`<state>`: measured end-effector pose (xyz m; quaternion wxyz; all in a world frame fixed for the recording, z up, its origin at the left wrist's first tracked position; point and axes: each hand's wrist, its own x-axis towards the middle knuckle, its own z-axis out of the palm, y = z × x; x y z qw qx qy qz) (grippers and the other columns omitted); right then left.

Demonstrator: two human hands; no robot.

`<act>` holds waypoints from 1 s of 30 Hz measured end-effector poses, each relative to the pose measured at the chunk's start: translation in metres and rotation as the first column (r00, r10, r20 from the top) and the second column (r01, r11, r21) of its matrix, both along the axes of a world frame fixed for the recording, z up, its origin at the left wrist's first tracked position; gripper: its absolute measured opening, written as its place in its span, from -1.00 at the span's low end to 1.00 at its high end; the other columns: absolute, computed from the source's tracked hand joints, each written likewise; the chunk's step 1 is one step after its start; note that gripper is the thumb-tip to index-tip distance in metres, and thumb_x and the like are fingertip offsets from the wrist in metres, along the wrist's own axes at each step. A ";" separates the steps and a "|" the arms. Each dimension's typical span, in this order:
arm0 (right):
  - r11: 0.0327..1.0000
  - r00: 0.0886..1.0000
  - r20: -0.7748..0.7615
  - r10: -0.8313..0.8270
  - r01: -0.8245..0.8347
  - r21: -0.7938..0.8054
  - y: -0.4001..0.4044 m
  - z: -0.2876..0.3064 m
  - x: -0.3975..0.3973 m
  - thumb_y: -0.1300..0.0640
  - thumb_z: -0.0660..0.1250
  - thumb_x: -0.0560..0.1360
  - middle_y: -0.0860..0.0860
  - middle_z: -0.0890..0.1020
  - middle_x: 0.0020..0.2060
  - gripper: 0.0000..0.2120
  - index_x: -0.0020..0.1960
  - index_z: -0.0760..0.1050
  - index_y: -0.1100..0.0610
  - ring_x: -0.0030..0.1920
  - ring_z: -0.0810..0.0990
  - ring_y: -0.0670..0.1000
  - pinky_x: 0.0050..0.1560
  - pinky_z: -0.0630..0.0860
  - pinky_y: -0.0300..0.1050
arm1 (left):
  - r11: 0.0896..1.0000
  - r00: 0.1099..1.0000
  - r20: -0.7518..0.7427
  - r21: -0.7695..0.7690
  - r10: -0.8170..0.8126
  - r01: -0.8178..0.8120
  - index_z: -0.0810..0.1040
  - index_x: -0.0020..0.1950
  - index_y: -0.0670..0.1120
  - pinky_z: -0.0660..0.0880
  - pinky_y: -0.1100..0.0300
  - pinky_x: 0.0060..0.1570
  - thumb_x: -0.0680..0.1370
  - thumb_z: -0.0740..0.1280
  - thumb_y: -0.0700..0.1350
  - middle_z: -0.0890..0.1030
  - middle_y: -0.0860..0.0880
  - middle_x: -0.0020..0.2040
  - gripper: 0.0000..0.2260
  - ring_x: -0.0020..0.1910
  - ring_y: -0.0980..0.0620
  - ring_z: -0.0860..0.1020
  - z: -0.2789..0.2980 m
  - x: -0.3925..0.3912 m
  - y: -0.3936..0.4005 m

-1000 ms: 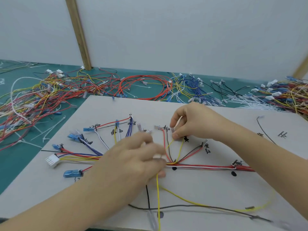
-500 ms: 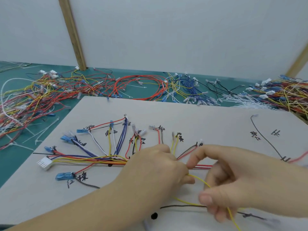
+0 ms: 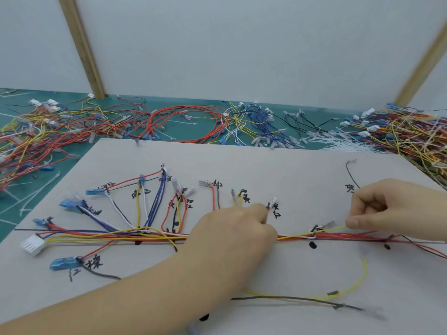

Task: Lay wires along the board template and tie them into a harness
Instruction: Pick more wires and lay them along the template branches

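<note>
Now | left hand (image 3: 232, 235) covers wire bundle (image 3: 108, 234), grip hidden | right hand (image 3: 387, 209) fingers pinch yellow wire (image 3: 336, 228)

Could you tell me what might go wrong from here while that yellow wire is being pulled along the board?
The right hand pinches the yellow wire taut along the main bundle; tugging may drag laid branches off their marks. Its slack loop crosses the loose dark wire and might snag it.
</note>
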<state>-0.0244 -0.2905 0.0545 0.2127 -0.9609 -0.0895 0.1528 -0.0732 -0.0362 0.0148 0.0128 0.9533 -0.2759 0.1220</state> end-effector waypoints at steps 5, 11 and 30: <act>0.991 1.000 0.020 0.010 -0.007 -0.136 0.005 -0.005 0.007 -0.04 0.47 0.31 -0.09 0.48 -0.62 -0.79 -0.41 0.52 0.00 -0.59 0.38 -0.16 -0.47 0.30 -0.32 | 1.000 0.995 -0.095 -0.024 -0.004 0.002 0.58 -0.37 0.06 0.34 0.29 -0.67 0.00 0.63 -0.12 0.53 0.10 -0.42 -0.67 -0.55 0.06 0.51 0.004 0.006 -0.002; 0.983 0.999 0.021 -0.029 0.032 -0.180 -0.005 0.006 0.009 -0.20 0.40 0.30 -0.11 0.45 -0.60 -0.81 -0.38 0.55 -0.12 -0.55 0.34 -0.12 -0.35 0.36 -0.14 | 0.996 0.998 -0.056 -0.091 0.006 -0.011 0.50 0.09 0.07 0.31 0.19 -0.23 0.54 0.24 -0.18 0.50 0.06 -0.01 -0.81 0.03 -0.01 0.49 -0.007 0.013 -0.002; 0.811 0.991 0.115 0.066 0.014 -0.585 0.004 0.011 0.012 -0.37 0.28 0.29 -0.23 0.57 -0.43 -0.78 -0.38 0.53 -0.28 -0.36 0.50 -0.27 -0.36 0.18 -0.32 | 0.987 0.990 -0.113 -0.145 -0.085 0.068 0.57 0.04 0.05 0.35 0.16 -0.26 0.50 0.29 -0.22 0.52 0.05 -0.06 -0.79 -0.05 -0.05 0.53 -0.001 0.008 0.000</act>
